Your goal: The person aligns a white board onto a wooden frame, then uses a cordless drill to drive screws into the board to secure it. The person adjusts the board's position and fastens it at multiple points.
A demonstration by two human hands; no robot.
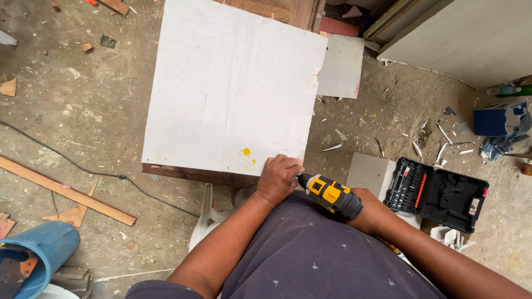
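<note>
Dark shirt fills the bottom of my view, then the white board [233,83] lying flat on the table [188,173]. My right hand [372,213] is clamped on the yellow drill [331,195], whose long axis points up-left toward the board's near edge. My left hand [279,178], fingers curled together at the drill's tip, rests on that edge, nearer the board.

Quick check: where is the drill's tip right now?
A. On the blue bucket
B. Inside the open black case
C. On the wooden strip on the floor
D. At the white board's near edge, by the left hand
D: the drill, held in the right hand, points at the near edge of the white board, where the left hand rests.
</note>
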